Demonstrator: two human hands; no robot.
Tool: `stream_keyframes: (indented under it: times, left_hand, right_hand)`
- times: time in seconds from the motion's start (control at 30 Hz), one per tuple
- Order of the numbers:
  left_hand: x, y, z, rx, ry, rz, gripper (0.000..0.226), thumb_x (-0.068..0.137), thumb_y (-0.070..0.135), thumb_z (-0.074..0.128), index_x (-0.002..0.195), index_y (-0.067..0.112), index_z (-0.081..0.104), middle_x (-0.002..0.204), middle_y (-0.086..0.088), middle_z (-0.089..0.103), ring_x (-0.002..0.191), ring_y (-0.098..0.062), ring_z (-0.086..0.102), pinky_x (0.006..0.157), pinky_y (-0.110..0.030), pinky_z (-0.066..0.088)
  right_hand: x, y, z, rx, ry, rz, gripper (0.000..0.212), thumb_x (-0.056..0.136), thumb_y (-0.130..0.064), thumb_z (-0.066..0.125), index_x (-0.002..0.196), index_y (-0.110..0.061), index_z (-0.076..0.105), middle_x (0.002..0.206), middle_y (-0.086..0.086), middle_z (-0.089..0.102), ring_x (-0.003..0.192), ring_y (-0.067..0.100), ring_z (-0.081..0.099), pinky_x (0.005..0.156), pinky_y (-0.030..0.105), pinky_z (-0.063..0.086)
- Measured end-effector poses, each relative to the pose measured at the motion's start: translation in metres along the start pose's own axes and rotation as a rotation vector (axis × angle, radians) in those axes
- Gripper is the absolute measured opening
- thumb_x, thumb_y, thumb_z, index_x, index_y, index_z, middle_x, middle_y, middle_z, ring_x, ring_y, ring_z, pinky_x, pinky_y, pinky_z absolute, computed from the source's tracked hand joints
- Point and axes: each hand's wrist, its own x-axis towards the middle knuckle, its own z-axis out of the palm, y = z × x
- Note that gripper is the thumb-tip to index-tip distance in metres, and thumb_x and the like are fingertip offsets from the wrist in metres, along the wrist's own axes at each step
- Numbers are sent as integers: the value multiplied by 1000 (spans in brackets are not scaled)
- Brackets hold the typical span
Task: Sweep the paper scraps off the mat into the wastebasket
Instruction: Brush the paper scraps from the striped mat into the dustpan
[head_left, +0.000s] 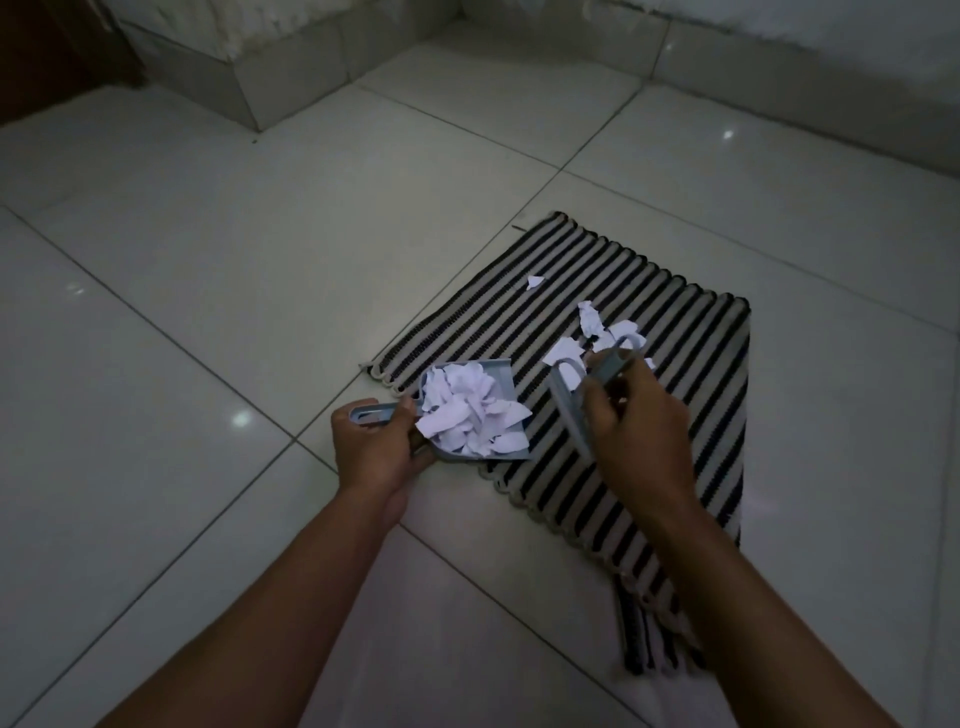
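Clearly we were well into the job: the small grey-blue plastic dustpan (467, 410) was heaped with torn white paper, while a loose cluster of white paper scraps (597, 338) lay on the black-and-cream striped woven mat (675, 415), with one stray white scrap (534, 281) apart from them nearer the mat's far corner. By our judgement more than half the litter had been gathered, yet none of it could be counted as binned, for no wastebasket showed anywhere on the pale glossy tiled floor (208, 260). Our left hand (376, 447) was closed around the dustpan's handle, holding the pan at the mat's near-left edge, partly over the tiles, its mouth turned toward the scraps. Our right hand (639, 415) was wrapped around the matching grey-blue hand brush (576, 395), knuckles up, with the brush reaching toward the cluster and touching its near side. Both forearms reached forward and downward from the bottom of the view, the right one crossing over the mat. What remained, we reckoned, was sweeping in the cluster and the stray piece, then carrying the load to the basket.
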Motion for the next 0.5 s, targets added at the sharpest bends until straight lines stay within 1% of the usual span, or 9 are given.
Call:
stream_keyframes:
  times: [0.07, 0.17, 0.2, 0.23, 0.3, 0.33, 0.37, 0.43, 0.5]
  left_hand:
    - [-1, -4, 0, -32, 4, -17, 47, 93, 7, 73, 132, 4, 47, 114, -26, 66, 91, -32, 70, 68, -52, 63]
    - [0, -8, 0, -58, 11, -29, 41, 93, 6, 72, 128, 8, 49, 109, -23, 65, 89, -31, 70, 65, -49, 63]
    - [1, -9, -1, -64, 0, -31, 38, 93, 6, 72, 124, 9, 51, 108, -24, 64, 89, -32, 70, 64, -50, 63]
    - [3, -8, -1, -66, -10, -30, 36, 92, 6, 74, 120, 11, 52, 107, -25, 64, 89, -33, 70, 65, -51, 63]
    - [7, -5, -3, -66, -14, -23, 36, 91, 6, 75, 120, 11, 53, 105, -25, 64, 88, -34, 71, 67, -53, 63]
    - [8, -4, -2, -69, -11, -22, 38, 91, 7, 75, 122, 7, 54, 106, -27, 65, 89, -34, 71, 68, -55, 63]
    - [9, -3, -1, -75, -7, -21, 42, 90, 6, 75, 126, 2, 53, 108, -29, 65, 89, -35, 71, 69, -57, 62]
    - [10, -3, 5, -83, 5, -9, 48, 91, 6, 74, 132, -3, 50, 113, -32, 65, 88, -34, 71, 69, -56, 62]
    - [10, -2, 12, -88, 20, 0, 46, 92, 4, 72, 131, -2, 50, 118, -33, 65, 86, -31, 72, 66, -52, 63]
  right_hand:
    - [-3, -4, 11, -41, -28, -26, 22, 100, -27, 49, 121, -22, 54, 78, -10, 59, 57, 3, 57, 48, 16, 49]
    - [-11, -17, 34, -16, -95, -116, 9, 100, -26, 50, 103, -21, 57, 76, -2, 65, 58, 9, 61, 47, 26, 52]
    - [-10, -22, 34, 3, -86, -127, 7, 100, -25, 50, 101, -21, 57, 77, -1, 65, 57, 10, 62, 45, 26, 52]
    - [-6, -24, 30, 14, -69, -122, 8, 100, -24, 50, 105, -22, 56, 78, -3, 65, 55, 9, 60, 43, 21, 50]
    - [9, -20, 11, -1, -19, -63, 19, 100, -26, 50, 119, -26, 53, 84, -13, 59, 55, 0, 56, 43, 10, 45]
    - [18, -13, 0, -32, 10, -35, 22, 100, -26, 50, 121, -27, 52, 88, -14, 58, 59, -3, 53, 44, 7, 43]
    - [28, -6, -10, -71, 43, -23, 23, 100, -26, 51, 123, -24, 54, 91, -11, 61, 62, -6, 52, 46, 4, 41]
    - [41, 5, -16, -132, 53, -28, 27, 101, -29, 50, 124, -16, 56, 92, 0, 66, 62, -7, 50, 48, 3, 40]
    - [40, 4, -3, -161, -43, -56, 26, 101, -33, 47, 122, -18, 55, 85, -1, 65, 60, -3, 52, 46, 9, 40]
